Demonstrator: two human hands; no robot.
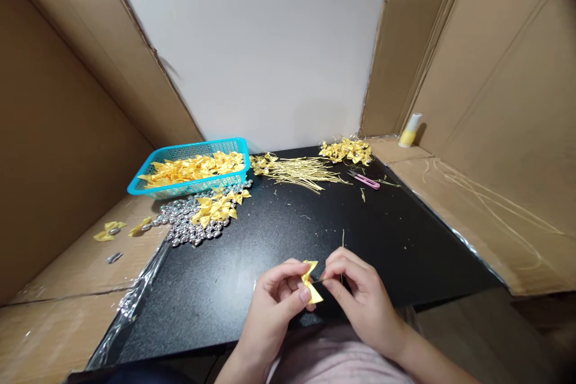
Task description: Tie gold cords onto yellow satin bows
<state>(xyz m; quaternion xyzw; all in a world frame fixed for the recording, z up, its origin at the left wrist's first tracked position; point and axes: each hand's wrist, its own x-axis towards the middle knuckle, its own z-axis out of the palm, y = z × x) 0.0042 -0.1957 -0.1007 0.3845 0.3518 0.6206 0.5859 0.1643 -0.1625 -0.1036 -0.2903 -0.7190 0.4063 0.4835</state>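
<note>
Near the front edge of the black table, my left hand (279,300) is closed on a yellow ribbon bow (308,282), pinched between thumb and fingers. My right hand (357,294), just to its right, pinches a thin dark strand (318,280) that reaches to the bow's middle; whether it is a needle or a thread I cannot tell. A fine yellow cord (343,237) sticks up behind the right fingers. Silver beads (182,216) lie heaped at the left, with several loose yellow bows (216,207) on top.
A turquoise basket (189,146) of yellow bows stands at the back left. Cut gold cords (301,171), a pile of beaded bows (346,150) and pink thread snips (364,179) lie at the back. On cardboard at the right stands a yellow thread spool (408,132). Cardboard walls flank the table.
</note>
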